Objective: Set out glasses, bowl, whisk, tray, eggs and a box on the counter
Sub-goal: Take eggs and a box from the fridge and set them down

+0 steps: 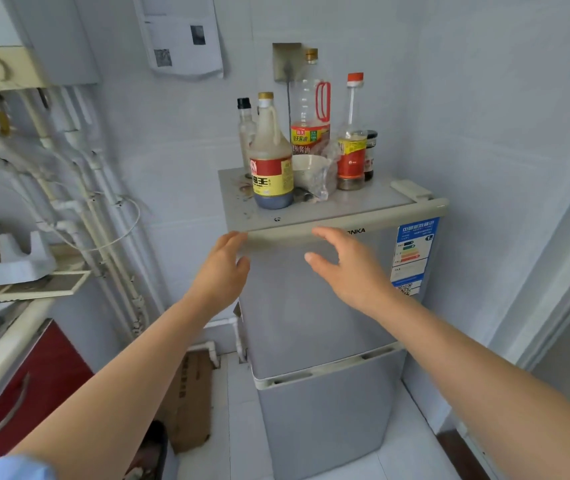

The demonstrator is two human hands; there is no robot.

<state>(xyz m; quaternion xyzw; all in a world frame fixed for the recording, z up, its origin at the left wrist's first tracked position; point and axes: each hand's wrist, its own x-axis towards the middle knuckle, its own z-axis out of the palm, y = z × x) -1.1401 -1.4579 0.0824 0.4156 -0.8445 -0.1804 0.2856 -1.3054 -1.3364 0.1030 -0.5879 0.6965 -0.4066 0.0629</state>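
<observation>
Right, far left, the table [3, 351] runs along the wall with a white foam block [20, 261] at its far end and white pipes [79, 188] climbing the wall behind. Down on the floor, a cardboard carton [190, 400] leans between the red cabinet [44, 375] and the fridge [321, 341].

On to the left hand [223, 268]: fingers straight and close together, grip holding nothing. The fingertips are right at the top left corner of the upper door; touching or not, I cannot tell.

Up on the fridge top, bottles crowd toward the back edge, with a big soy sauce bottle [271, 161] nearest the left edge. The white bowl [309, 166] sits just to its right, in among them.

The right hand [342, 265] is a bit blurred, fingers spread, grip holding nothing, hovering in front of the upper door just under its top edge. An energy label [415, 251] is stuck at the door's right edge.
</observation>
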